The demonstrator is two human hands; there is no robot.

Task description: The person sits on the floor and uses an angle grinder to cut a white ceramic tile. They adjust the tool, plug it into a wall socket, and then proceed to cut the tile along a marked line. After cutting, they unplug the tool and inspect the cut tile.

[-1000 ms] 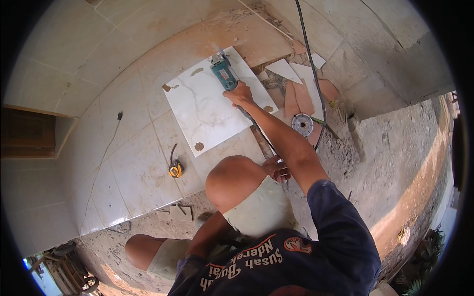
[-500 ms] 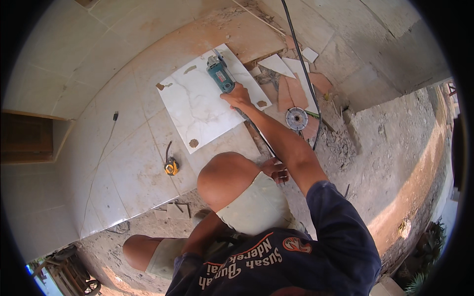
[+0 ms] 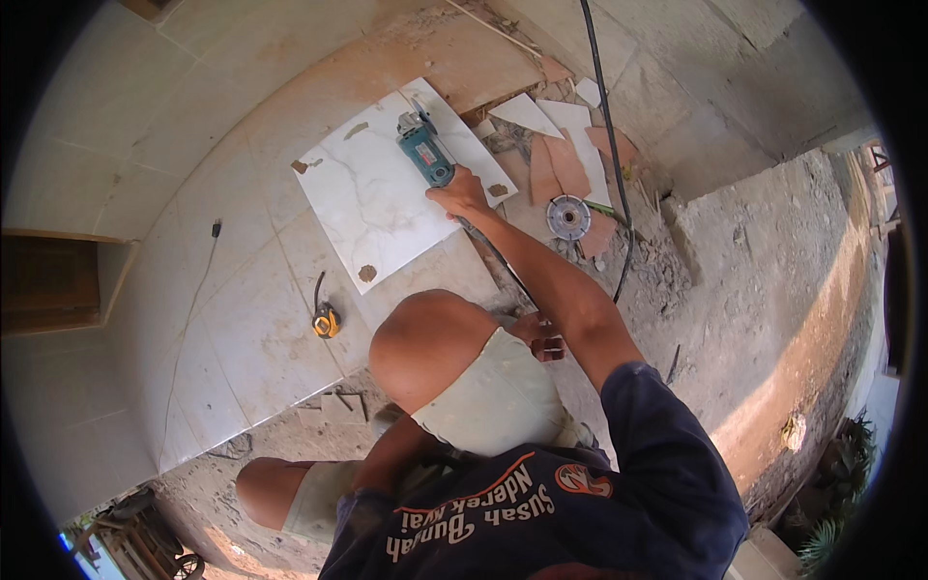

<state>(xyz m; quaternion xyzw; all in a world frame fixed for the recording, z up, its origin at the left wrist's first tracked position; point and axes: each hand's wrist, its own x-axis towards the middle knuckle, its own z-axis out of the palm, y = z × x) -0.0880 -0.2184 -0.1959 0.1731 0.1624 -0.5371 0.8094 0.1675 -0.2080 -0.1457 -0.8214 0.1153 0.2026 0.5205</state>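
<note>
My right hand (image 3: 461, 191) is wrapped round the rear body of a teal angle grinder (image 3: 425, 158). The grinder lies over the right part of a white marbled tile (image 3: 348, 213), its disc end pointing away from me. Brown patches mark the tile near its corners. From the grinder a dark cord runs back under my right forearm. Beyond my bent knee, my left hand (image 3: 537, 333) shows only in part, fingers curled, close to that cord. Whether it grips the cord is hidden.
A loose cutting disc (image 3: 568, 218) lies right of the tile among broken tile pieces (image 3: 558, 166). A black cable (image 3: 609, 126) hangs down past them. On the left floor are a yellow-black tape measure (image 3: 326, 321) and a thin cord with a plug (image 3: 217, 228). Walls stand close behind.
The whole view has shifted slightly. Against the tile, my right hand and the grinder have come a little toward me and to the right. The left hand stays by the knee.
</note>
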